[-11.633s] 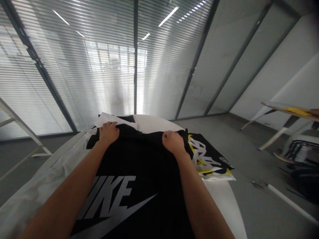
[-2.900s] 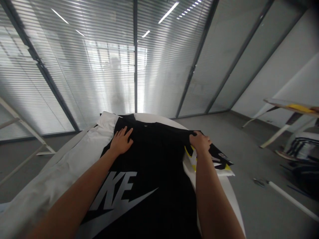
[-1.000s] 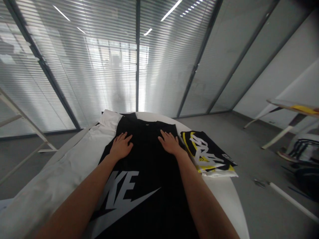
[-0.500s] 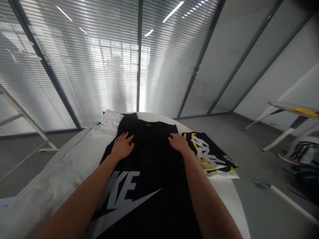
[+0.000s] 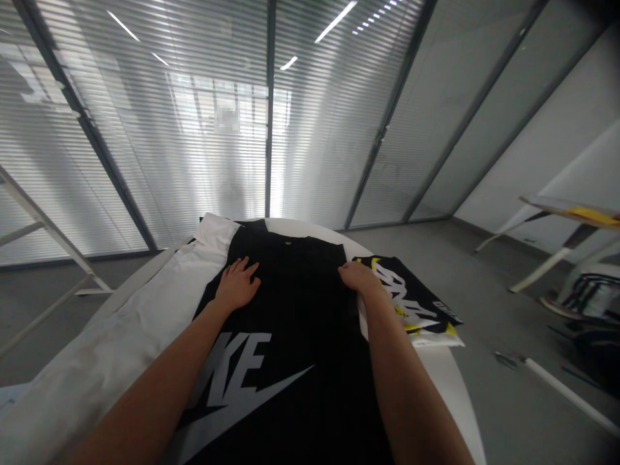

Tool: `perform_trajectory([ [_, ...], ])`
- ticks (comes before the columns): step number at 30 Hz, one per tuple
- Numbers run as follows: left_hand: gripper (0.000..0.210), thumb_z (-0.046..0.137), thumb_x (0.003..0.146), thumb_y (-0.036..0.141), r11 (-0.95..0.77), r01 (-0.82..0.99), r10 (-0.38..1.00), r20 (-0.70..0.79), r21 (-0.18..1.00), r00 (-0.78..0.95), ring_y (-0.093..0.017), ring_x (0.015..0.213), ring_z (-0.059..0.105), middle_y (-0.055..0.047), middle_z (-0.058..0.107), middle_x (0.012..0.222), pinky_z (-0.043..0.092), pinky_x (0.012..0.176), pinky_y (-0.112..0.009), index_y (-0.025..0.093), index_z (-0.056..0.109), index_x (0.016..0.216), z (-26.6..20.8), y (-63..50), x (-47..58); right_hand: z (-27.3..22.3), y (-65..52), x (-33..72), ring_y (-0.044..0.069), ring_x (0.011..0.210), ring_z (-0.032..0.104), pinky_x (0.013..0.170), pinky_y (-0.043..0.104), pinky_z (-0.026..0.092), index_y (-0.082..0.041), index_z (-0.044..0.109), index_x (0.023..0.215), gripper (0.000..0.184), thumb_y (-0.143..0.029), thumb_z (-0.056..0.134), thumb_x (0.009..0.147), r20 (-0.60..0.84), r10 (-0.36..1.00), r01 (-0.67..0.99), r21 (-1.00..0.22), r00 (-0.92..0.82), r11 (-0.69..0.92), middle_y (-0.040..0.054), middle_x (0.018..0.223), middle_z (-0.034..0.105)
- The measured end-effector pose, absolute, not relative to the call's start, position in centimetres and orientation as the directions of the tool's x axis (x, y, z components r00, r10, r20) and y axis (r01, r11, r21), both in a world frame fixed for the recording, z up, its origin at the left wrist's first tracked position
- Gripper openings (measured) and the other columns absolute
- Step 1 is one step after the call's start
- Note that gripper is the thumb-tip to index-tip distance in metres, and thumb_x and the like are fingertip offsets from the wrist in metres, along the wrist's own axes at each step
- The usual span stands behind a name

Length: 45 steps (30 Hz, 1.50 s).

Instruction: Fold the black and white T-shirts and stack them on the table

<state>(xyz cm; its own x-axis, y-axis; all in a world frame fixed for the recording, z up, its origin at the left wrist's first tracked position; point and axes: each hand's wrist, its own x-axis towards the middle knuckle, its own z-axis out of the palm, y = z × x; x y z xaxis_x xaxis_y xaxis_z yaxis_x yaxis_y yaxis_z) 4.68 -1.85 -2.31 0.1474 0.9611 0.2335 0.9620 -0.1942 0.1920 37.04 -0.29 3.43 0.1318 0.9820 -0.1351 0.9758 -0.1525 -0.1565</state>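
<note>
The grip of the left hand (image 5: 237,284) is spread flat, while that of the right hand (image 5: 356,274) is curled in, though whether it pinches cloth cannot be told. On the counter (image 5: 453,400) lies the black shirt (image 5: 300,323), lettering up, left palm at its ten o'clock, right fingertips at its two o'clock edge, with the white garment (image 5: 121,329) at nine and the printed cloth (image 5: 414,294) near three. Press the left palm lightly as an anchor and ease any wrinkle toward three o'clock, keeping the neck label (image 5: 289,243) squarely at twelve.
</note>
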Motion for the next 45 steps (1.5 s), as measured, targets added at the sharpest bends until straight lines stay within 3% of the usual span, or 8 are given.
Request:
perform_trajectory([
  [9,0.051,0.044,0.089,0.035,-0.201,0.958,0.960,0.237,0.206,0.151,-0.030,0.140,0.032,-0.010,0.039,0.152,0.027,0.112,-0.047,0.025,0.053,0.139,-2.3,-1.9,4.7,4.2,-0.7,38.0,0.025,0.098,0.067,0.084,0.028,0.048,-0.012,0.076,0.100,0.038,-0.035,0.046,0.092,-0.159,0.986,0.968,-0.234,0.055,-0.092,0.0137,0.099,0.073],
  [13,0.051,0.044,0.089,0.035,-0.201,0.955,0.962,0.230,0.216,0.150,-0.030,0.141,0.032,-0.009,0.039,0.152,0.027,0.112,-0.047,0.025,0.053,0.139,-2.2,-1.8,4.7,4.0,-0.6,37.7,0.024,0.106,0.064,0.090,0.028,0.045,-0.017,0.075,0.104,0.031,-0.022,0.052,0.084,-0.099,0.995,0.970,-0.240,0.008,-0.032,0.0093,0.108,0.072],
  [18,0.051,0.045,0.089,0.035,-0.201,0.956,0.961,0.235,0.213,0.149,-0.031,0.140,0.032,-0.009,0.039,0.152,0.027,0.112,-0.046,0.025,0.053,0.138,-2.4,-1.8,4.7,4.1,-0.7,37.5,0.021,0.122,0.055,0.104,0.027,0.037,-0.017,0.069,0.119,0.047,-0.010,0.046,0.079,-0.020,1.000,0.964,-0.267,-0.022,0.016,0.0074,0.126,0.065],
  [28,0.052,0.046,0.089,0.038,-0.195,0.954,0.964,0.223,0.228,0.144,-0.031,0.140,0.032,-0.010,0.040,0.151,0.026,0.112,-0.048,0.025,0.052,0.139,-2.1,-1.9,4.7,5.1,-0.9,35.0,0.020,0.125,0.053,0.108,0.025,0.034,-0.012,0.067,0.121,0.047,-0.012,0.042,0.082,0.077,0.989,0.932,-0.332,-0.128,0.146,0.0086,0.132,0.061],
  [31,0.050,0.047,0.089,0.038,-0.170,0.936,0.964,0.249,0.309,0.093,-0.032,0.138,0.035,-0.010,0.043,0.149,0.027,0.111,-0.050,0.026,0.054,0.137,-1.2,-1.9,5.0,5.6,-1.3,33.4,0.020,0.127,0.051,0.110,0.027,0.033,-0.012,0.065,0.124,0.047,-0.013,0.042,0.083,0.100,0.976,0.918,-0.331,-0.195,0.217,0.0088,0.136,0.057],
  [34,0.046,0.044,0.090,0.038,-0.215,0.844,0.946,0.319,0.492,0.055,-0.028,0.129,0.044,-0.008,0.053,0.139,0.032,0.109,-0.048,0.026,0.057,0.133,0.3,-2.0,5.7,6.2,-2.2,31.3,0.020,0.128,0.049,0.111,0.030,0.031,-0.012,0.064,0.124,0.046,-0.012,0.042,0.084,0.136,0.943,0.881,-0.336,-0.305,0.334,0.0096,0.137,0.056],
  [39,0.054,0.028,0.096,0.043,-0.251,0.394,0.966,0.205,0.884,0.155,-0.019,0.097,0.062,-0.007,0.066,0.114,0.051,0.085,-0.037,0.024,0.047,0.142,1.8,-2.3,7.2,6.8,-4.2,27.2,0.021,0.127,0.048,0.109,0.034,0.035,-0.011,0.065,0.120,0.042,-0.010,0.042,0.085,0.200,0.814,0.733,-0.357,-0.545,0.579,0.0138,0.136,0.055],
  [45,0.056,0.034,0.094,0.046,-0.111,0.142,0.988,0.094,0.984,0.119,-0.017,0.083,0.063,-0.011,0.062,0.121,0.051,0.058,-0.025,0.020,0.046,0.143,1.5,-2.5,7.5,6.6,-6.1,24.4,0.021,0.116,0.054,0.100,0.034,0.041,-0.010,0.068,0.108,0.035,-0.006,0.042,0.084,0.156,0.725,0.644,-0.362,-0.671,0.674,0.0155,0.126,0.058],
])
